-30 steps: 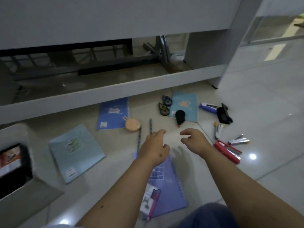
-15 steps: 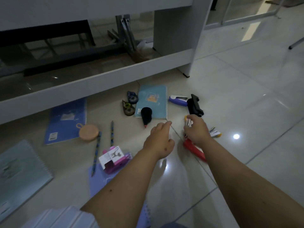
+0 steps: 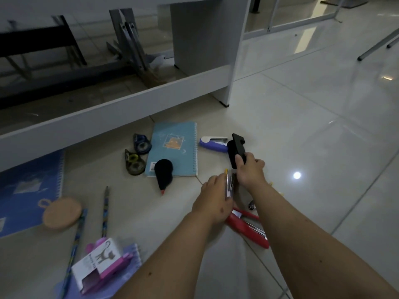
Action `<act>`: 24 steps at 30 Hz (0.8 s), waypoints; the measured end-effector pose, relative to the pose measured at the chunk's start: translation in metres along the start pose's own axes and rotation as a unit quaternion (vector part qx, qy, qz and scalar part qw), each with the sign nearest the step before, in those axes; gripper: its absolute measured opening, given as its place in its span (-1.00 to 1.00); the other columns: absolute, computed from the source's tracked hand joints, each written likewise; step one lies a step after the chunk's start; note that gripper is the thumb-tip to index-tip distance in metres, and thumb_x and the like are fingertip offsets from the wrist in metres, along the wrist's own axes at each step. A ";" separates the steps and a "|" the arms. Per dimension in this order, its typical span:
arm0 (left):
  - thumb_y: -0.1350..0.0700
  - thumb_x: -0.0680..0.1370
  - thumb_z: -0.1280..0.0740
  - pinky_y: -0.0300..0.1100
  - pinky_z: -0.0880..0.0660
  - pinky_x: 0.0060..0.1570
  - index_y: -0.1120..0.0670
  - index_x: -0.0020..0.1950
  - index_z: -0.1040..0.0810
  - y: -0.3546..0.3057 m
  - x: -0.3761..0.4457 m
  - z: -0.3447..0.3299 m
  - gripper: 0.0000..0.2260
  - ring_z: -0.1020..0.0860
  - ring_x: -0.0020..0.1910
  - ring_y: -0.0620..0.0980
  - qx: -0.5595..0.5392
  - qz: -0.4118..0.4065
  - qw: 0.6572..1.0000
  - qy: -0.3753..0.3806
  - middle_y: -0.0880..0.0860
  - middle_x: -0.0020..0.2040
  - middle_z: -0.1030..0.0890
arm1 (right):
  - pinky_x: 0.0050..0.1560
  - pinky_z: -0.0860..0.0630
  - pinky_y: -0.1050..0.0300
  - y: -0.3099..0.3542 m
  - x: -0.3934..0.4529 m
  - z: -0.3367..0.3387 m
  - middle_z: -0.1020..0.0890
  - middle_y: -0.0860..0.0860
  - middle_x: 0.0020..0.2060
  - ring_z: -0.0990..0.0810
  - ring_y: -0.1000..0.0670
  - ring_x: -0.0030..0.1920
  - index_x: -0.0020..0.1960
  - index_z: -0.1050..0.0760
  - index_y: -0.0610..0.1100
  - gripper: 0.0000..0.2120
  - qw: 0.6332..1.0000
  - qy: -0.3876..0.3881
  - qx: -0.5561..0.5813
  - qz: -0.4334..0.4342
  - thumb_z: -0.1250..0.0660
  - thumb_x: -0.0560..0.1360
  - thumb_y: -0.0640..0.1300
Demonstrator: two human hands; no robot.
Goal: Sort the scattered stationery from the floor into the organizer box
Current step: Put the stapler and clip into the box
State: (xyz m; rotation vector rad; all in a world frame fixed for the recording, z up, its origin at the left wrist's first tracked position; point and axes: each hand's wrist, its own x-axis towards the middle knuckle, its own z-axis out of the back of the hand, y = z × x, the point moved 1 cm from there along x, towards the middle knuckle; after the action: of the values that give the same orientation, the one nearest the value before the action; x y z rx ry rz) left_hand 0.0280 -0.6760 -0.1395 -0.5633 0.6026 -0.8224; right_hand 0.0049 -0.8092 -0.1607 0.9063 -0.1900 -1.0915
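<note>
At the far left of the tiled floor (image 3: 302, 117), a dark blue spiral notebook (image 3: 28, 188) is seen lying flat, with a round tan case (image 3: 62, 215) resting on its lower right corner. Two patterned pencils (image 3: 105, 210) are laid roughly parallel just beside the case. Near the bottom edge, a pink and white packaged item (image 3: 101, 266) is seen on top of a lilac spiral notebook (image 3: 133, 253).

Towards the middle, two tape dispensers (image 3: 135, 161) are placed one above the other, just beside a light blue spiral notebook (image 3: 174, 147). A black object with a red tip (image 3: 163, 174) is laid across that notebook's lower edge and onto the floor. Behind all this, the white desk (image 3: 108, 113) frame is seen.

The left hand (image 3: 216, 199) is curled around a small silver stapler with a yellow end (image 3: 229, 184), which is held upright off the floor. Below it, a red stapler (image 3: 248, 229) is left lying open on the tiles. A purple and white stapler (image 3: 213, 143) is seen on the floor, touching a black stapler (image 3: 236, 147). The right hand (image 3: 251, 171) is closed on the near end of that black stapler, thumb and fingers pinched around it.

Right of the arms, bright reflections are shown on the bare tiles. The organizer box is not seen in this view.
</note>
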 end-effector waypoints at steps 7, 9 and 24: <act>0.18 0.57 -0.19 -0.10 -0.21 0.42 0.08 0.51 -0.10 0.013 -0.021 0.021 -0.47 -0.16 0.46 0.03 -0.006 0.001 1.000 -0.023 0.03 0.50 -0.14 | 0.06 -0.40 0.17 0.011 -0.028 -0.001 -0.43 -0.22 0.23 -0.51 -0.15 -0.01 0.27 -0.38 -0.20 -0.62 0.997 -0.026 0.043 0.058 -0.29 0.52 -0.05; 0.18 0.58 -0.19 -0.13 -0.18 0.42 0.09 0.51 -0.11 0.016 -0.034 0.033 -0.48 -0.14 0.47 0.01 -0.002 -0.004 0.999 -0.047 0.03 0.50 -0.14 | -0.06 -0.30 0.37 0.022 -0.043 0.005 -0.32 -0.17 0.25 -0.44 0.04 -0.21 0.28 -0.36 -0.22 -0.63 0.993 -0.019 0.061 0.095 -0.30 0.53 -0.12; 0.08 0.50 -0.37 -0.30 -0.09 0.29 0.05 0.53 -0.02 0.065 -0.199 0.153 -0.28 -0.17 0.46 0.01 0.016 -0.020 0.964 -0.263 0.05 0.49 -0.15 | 0.19 -0.51 0.00 0.139 -0.234 -0.017 -0.49 0.05 -0.02 -0.56 -0.06 0.09 0.41 -0.08 0.02 -0.22 0.919 0.239 0.072 0.305 -0.45 0.38 -0.26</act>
State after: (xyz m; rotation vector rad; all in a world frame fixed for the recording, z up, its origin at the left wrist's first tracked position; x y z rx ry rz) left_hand 0.0578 -0.4464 -0.0221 -0.7324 0.0900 -0.6805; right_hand -0.0041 -0.5853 -0.0052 1.1197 -0.1326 -0.2634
